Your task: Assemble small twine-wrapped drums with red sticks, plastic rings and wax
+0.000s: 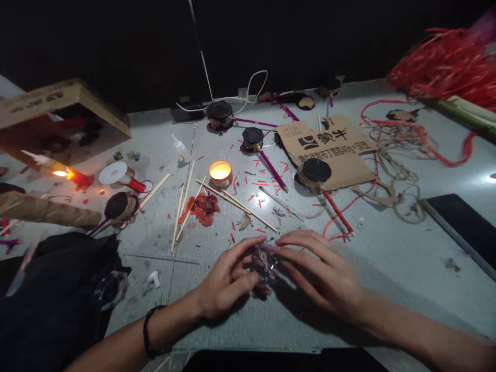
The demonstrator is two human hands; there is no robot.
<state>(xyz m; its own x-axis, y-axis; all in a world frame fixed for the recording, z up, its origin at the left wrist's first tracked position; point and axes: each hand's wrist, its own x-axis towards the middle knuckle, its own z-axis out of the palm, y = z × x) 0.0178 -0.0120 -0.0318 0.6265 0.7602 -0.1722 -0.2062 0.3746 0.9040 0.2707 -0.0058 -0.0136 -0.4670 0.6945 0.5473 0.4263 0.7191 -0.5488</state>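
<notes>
Near the table's front edge, my left hand (228,281) holds a small, shiny, dark clear-wrapped object (265,264) between thumb and fingers. What it is exactly cannot be made out. My right hand (323,271) touches its right side with curved fingers, which are partly apart. Beyond the hands lie thin wooden sticks (240,202), a red wax patch (203,209) and a lit tealight (220,173). A round black-topped piece on a red stick (338,213) lies to the right, and another on a purple stick (272,169) lies farther back.
A burning red candle (80,178) stands at the left, near an open cardboard box (104,111) and a white spool (116,173). Black cloth (58,289) covers the front left. Flat cardboard (349,170), tangled twine (403,155) and a phone (465,227) are on the right.
</notes>
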